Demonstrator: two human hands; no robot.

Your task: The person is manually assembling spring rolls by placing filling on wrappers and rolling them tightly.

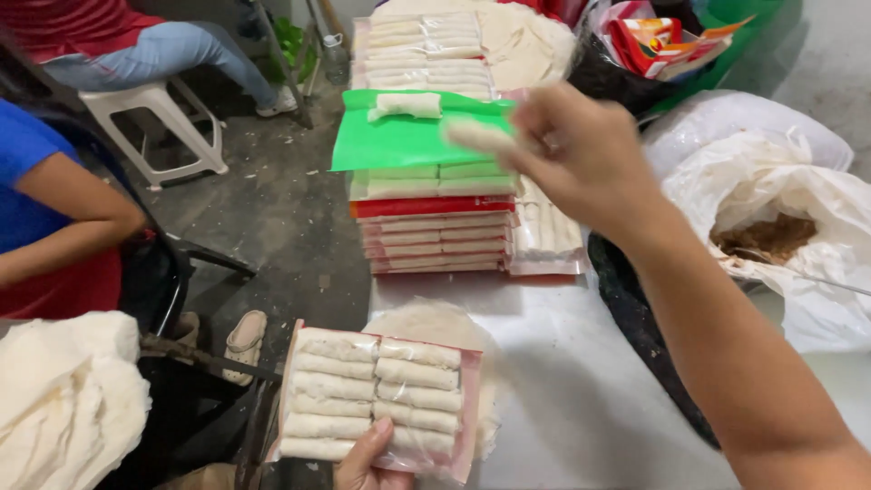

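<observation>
Our right hand (572, 150) pinches a soft, light roll (476, 136) above the green sheet (408, 141), our left hand (372, 458) grips the floppy pack (376, 395) by its bottom edge.

A white plastic stool (159, 122) stands near open sacks (771, 209) of filling.

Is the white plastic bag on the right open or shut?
Open: the white plastic bag has its mouth spread wide, showing brown filling inside.
</observation>
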